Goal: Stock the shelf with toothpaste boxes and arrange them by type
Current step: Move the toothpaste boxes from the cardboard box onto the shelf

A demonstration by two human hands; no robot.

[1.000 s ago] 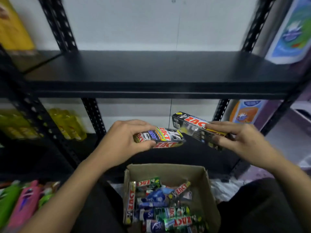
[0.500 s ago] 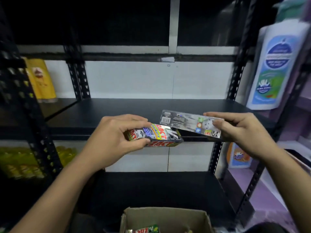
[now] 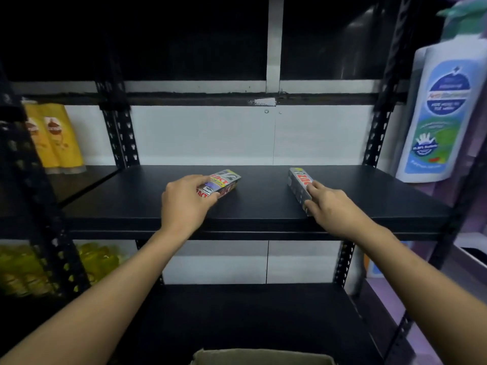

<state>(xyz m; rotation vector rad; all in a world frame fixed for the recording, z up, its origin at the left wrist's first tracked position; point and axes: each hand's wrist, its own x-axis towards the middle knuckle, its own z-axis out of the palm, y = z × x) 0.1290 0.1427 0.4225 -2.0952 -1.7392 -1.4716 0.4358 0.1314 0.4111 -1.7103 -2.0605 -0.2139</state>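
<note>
With both arms stretched out over the black shelf (image 3: pixel 263 204), I have each hand on toothpaste boxes. My left hand (image 3: pixel 184 204) grips a small stack (image 3: pixel 222 184) of boxes, fingers (image 3: pixel 196 180) curled over the top and thumb along the near side; the stack lies flat on the shelf, left of centre, angled toward the far right. I cannot tell just how many boxes are in it. My right hand (image 3: pixel 329 206) holds a single box (image 3: pixel 300 187) from its near end, fingers narrowly pinched around it; it rests on the shelf right of centre, pointing away, well apart from the stack. Yellow pouches (image 3: pixel 55 138) stand on the next shelf to the left. A white bottle (image 3: pixel 442 114) stands at the right. A carton (image 3: pixel 263 356) edge shows at the near bottom.
</note>
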